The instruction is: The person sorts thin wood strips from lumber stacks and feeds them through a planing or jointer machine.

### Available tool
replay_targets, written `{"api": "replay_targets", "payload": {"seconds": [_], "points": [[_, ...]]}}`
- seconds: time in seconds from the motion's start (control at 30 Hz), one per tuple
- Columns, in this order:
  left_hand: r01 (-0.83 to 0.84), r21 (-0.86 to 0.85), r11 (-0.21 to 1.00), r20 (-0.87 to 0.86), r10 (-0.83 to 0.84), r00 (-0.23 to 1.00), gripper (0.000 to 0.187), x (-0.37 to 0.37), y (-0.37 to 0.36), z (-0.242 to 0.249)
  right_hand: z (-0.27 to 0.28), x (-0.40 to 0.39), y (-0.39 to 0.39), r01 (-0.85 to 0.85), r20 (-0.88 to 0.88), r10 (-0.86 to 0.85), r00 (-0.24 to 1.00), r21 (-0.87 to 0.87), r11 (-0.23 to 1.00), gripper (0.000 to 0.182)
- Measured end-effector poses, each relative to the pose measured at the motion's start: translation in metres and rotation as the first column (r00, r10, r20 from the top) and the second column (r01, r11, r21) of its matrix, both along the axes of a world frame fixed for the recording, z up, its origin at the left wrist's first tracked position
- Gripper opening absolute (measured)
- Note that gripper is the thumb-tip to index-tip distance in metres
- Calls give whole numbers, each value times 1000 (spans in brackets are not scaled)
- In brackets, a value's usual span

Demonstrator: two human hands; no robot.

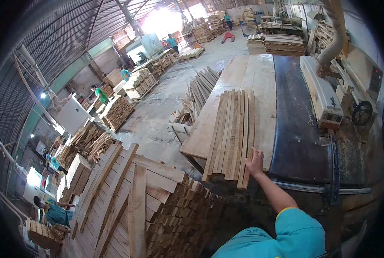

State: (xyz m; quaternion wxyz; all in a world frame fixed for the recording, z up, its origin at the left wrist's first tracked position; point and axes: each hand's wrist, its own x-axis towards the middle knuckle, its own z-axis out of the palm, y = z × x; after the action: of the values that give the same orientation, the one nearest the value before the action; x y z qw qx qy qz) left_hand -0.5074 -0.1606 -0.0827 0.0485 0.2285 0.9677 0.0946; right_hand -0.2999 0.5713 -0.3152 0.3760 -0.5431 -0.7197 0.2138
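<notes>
My right hand (254, 162) reaches in from the lower right, its fingers closed on the near right edge of a row of wooden strips (231, 133). It grips the outermost wooden strip (246, 172), whose near end sticks out past the others. The strips lie side by side, lengthwise, on a wooden table (200, 139), with their near ends over its edge. My left hand is not in view.
A large stack of boards (175, 210) stands at the lower left, loose planks on top. Right of the strips is a dark machine bed (297, 124) with a white saw housing (321, 94) and handwheel (362, 113). A person (56, 213) works at the far left; others are farther back.
</notes>
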Motion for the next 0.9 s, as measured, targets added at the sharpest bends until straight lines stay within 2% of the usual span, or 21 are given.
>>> {"api": "replay_targets", "payload": {"seconds": [0.07, 0.13, 0.17, 0.2, 0.23, 0.3, 0.37, 0.4, 0.43, 0.5, 0.53, 0.57, 0.6, 0.67, 0.7, 0.73, 0.77, 0.8, 0.83, 0.87, 0.9], "points": [[106, 149, 983, 13, -109, 994, 40, -9, 25, -36, 37, 7, -45, -132, -129, 176, 976, 296, 946, 53], [197, 288, 937, 21, -212, 977, 42, 1, 43, -63, 57, 5, -96, -286, -203, 377, 904, 369, 885, 34], [238, 357, 904, 18, -261, 965, 43, 11, 51, -74, 72, 7, -129, -485, -288, 524, 801, 199, 852, 30], [274, 423, 864, 10, -307, 952, 44, 24, 58, -82, 84, 7, -161, -667, -400, 624, 671, 43, 744, 26], [309, 486, 818, -2, -352, 936, 45, 37, 65, -89, 91, 6, -184, -814, -317, 766, 560, -36, 580, 26], [278, 614, 739, 63, -397, 916, 49, 70, 111, -72, 90, -8, -227, -992, -429, 897, 106, -109, 66, 44], [174, 700, 692, 256, -471, 844, 55, 71, 186, -34, 108, -16, -266, -989, -554, 827, -95, -42, -142, 72], [134, 724, 677, 360, -536, 764, 62, 62, 213, -31, 108, -24, -287, -974, -787, 595, -164, 33, -225, 79], [123, 748, 652, 369, -563, 740, 68, 62, 243, -28, 92, -35, -303, -981, -835, 532, -143, 48, -189, 77], [58, 829, 556, 375, -631, 679, 80, 59, 297, -33, 126, -42, -305, -971, -773, 621, 131, 28, 239, 66], [0, 874, 486, 371, -669, 644, 85, 57, 316, -35, 131, -43, -293, -937, -855, 480, 199, -22, 350, 62], [-3, 876, 482, 369, -665, 650, 85, 60, 331, -27, 136, -46, -278, -891, -914, 321, 248, -85, 447, 58], [6, 845, 535, 387, -619, 683, 84, 60, 346, -18, 131, -48, -254, -882, -913, 253, 320, -190, 432, 47], [99, 769, 632, 351, -546, 761, 79, 54, 357, -14, 143, -44, -209, -596, -811, 155, 564, -270, 757, 53], [86, 776, 625, 345, -534, 772, 79, 48, 356, -18, 132, -41, -178, -568, -803, -2, 597, -424, 705, 57], [49, 758, 650, 437, -563, 701, 78, 42, 350, -25, 158, -27, -150, -482, -746, 112, 656, -301, 823, 58], [9, 737, 676, 523, -579, 625, 77, 37, 341, -36, 125, -31, -113, -396, -812, 74, 579, -201, 896, 63], [-67, 714, 697, 600, -560, 571, 71, 29, 329, -58, 138, -19, -88, -259, -750, -21, 661, -254, 932, 66], [-113, 718, 687, 598, -526, 605, 71, 27, 321, -76, 133, -8, -52, -295, -752, 8, 659, -248, 923, 68], [-170, 640, 749, 685, -457, 566, 68, 27, 309, -92, 102, 8, -4, -168, -486, 25, 873, -252, 953, 68], [-232, 553, 800, 766, -378, 521, 66, 26, 295, -108, 126, 14, 10, -92, -571, -7, 821, -145, 985, 64]]}}
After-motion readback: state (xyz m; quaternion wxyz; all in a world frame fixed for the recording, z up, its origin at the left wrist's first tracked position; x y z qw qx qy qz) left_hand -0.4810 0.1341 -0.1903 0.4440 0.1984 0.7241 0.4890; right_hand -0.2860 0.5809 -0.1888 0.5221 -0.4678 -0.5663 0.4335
